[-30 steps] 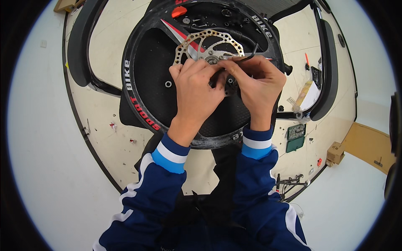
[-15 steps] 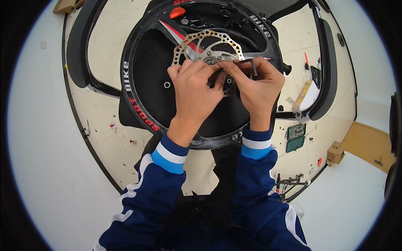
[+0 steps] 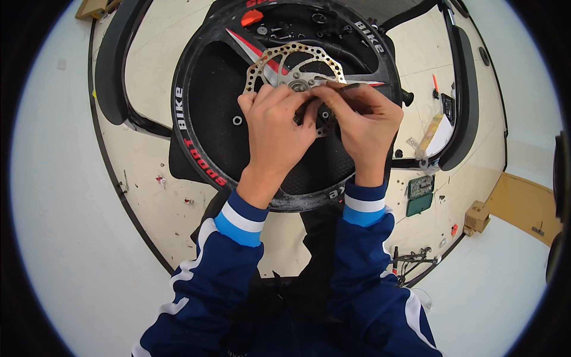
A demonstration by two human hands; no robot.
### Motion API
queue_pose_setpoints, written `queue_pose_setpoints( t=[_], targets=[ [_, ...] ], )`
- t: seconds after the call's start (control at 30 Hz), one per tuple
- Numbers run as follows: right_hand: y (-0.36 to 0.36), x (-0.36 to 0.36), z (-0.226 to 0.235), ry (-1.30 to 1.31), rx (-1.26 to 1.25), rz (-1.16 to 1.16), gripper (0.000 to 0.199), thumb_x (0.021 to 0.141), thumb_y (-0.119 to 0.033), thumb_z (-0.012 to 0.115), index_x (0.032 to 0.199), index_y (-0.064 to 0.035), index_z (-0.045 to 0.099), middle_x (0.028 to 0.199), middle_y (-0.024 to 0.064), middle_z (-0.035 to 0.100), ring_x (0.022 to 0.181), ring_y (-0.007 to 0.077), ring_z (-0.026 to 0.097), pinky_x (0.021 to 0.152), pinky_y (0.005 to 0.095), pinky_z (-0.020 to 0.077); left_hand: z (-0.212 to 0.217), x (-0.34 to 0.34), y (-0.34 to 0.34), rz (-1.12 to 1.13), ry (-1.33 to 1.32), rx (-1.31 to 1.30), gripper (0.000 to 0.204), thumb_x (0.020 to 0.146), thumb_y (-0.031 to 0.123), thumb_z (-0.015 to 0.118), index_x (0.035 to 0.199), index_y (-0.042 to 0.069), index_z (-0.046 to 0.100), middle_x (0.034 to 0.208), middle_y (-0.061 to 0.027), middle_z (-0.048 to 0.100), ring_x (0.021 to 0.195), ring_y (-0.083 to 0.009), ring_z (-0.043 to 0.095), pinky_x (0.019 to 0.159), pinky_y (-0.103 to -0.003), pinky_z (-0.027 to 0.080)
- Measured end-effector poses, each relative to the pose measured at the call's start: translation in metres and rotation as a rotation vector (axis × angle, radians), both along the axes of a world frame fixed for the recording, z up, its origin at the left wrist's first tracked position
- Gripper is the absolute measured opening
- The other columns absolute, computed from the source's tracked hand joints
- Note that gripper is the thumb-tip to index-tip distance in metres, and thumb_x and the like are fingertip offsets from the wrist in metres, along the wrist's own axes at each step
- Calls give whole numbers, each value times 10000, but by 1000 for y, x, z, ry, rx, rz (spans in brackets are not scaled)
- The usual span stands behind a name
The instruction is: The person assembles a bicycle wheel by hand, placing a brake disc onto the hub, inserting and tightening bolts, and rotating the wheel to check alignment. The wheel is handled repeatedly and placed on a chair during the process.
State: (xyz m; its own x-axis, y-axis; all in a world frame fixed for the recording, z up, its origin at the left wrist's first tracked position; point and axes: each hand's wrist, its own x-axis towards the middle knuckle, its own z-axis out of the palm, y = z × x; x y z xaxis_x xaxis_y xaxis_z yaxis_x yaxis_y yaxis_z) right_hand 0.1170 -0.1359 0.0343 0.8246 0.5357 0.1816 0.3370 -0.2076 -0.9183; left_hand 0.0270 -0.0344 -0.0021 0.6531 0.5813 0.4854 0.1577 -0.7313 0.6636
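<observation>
right now both your hands sit on the brake disc [image 3: 295,66] at the hub of the black wheel [image 3: 208,128], which lies flat on the round table [image 3: 151,208]. your left hand [image 3: 275,128] is curled closed on the disc's lower edge; your right hand [image 3: 363,119] pinches a thin dark tool [image 3: 351,87] just beside the hub. it looks like bolt work, so keep the disc steady. loose small parts [image 3: 279,28] lie beyond the disc, inside the rim, and your fingers hide the bolts.
</observation>
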Motion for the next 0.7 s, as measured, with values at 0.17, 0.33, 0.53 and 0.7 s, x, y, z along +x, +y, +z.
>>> queue_pose_setpoints(
  t=[0.17, 0.33, 0.53, 0.7],
  targets=[
    [10, -5, -1, 0, 170, 112, 208, 824, -13, 729, 1025, 39, 730, 963, 135, 752, 878, 146, 718, 779, 250, 552, 0, -1, 0, -10, 1, 2, 104, 729, 90, 770, 828, 90, 739, 704, -7, 599, 712, -206, 540, 756, -366, 312],
    [0, -6, 6, 79, 99, 127, 234, 805, -4, 738, 1035, 38, 728, 984, 138, 752, 886, 156, 723, 785, 253, 555, -1, 1, 0, 3, -30, 14, 111, 720, 85, 766, 828, 90, 738, 712, -8, 604, 715, -208, 541, 757, -367, 313],
    [-2, -3, 1, -27, -7, 39, 251, 781, 4, 750, 1031, 23, 737, 965, 128, 755, 851, 150, 723, 773, 254, 557, 3, -2, 1, -27, 12, -16, 114, 720, 90, 765, 832, 94, 741, 713, -7, 600, 718, -206, 541, 756, -367, 311],
    [5, -10, -3, 9, 187, 108, 261, 777, 10, 745, 1038, 13, 744, 978, 138, 755, 855, 159, 725, 785, 271, 559, 0, -2, 1, -19, -4, -18, 117, 718, 92, 762, 832, 94, 738, 713, -5, 598, 725, -204, 540, 761, -368, 312]
  ],
)
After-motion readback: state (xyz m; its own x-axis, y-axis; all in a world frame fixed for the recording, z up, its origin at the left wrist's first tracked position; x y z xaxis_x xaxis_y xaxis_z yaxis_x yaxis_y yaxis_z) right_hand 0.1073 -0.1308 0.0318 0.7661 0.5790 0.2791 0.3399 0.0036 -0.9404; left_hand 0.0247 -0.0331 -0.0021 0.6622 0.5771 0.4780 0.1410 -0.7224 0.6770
